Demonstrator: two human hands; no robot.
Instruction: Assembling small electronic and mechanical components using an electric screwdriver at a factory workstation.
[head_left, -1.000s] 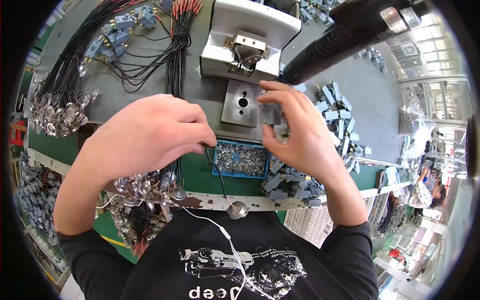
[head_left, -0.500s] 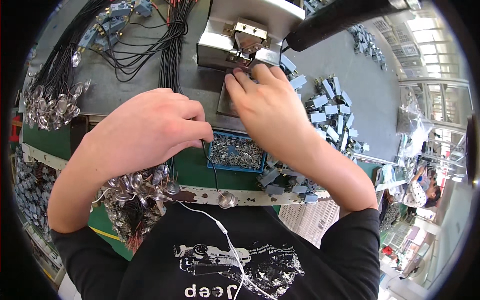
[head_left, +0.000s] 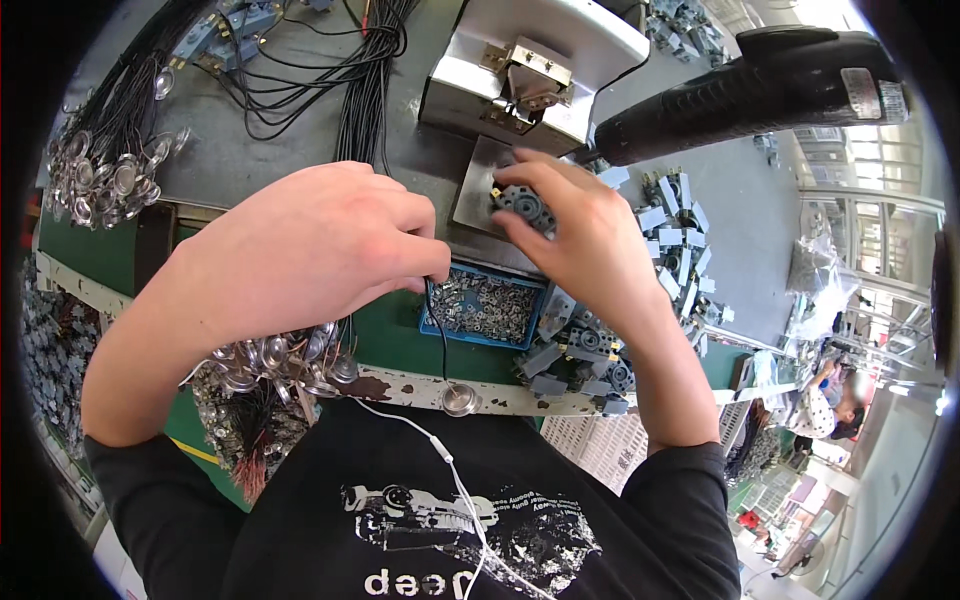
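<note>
Between the thumb and fingers of my right hand (head_left: 595, 225) is a dark grey plastic switch part (head_left: 526, 206) with a round face and a small brass terminal. It is held just above a flat metal plate (head_left: 477, 195), in front of a metal press fixture (head_left: 530, 85). My left hand (head_left: 345, 235) is closed in a pinch on a thin black wire (head_left: 442, 340). From that wire hangs a round silver metal disc (head_left: 460, 399), near the bench's front edge. Just right of my left fingertips sits a blue tray (head_left: 478, 342) of small metal clips.
Right of the fixture lies a black handheld power tool (head_left: 700, 110). Grey switch parts are piled on the bench (head_left: 675, 235) and near its front edge (head_left: 580, 360). Black wire bundles (head_left: 365, 110) and metal discs (head_left: 110, 180) lie to the left. Another person (head_left: 828, 405) is far right.
My right hand has drawn back from the fixture toward me, and the grey switch part now shows in it. My left hand keeps its pinch on the wire. The view has shifted slightly.
</note>
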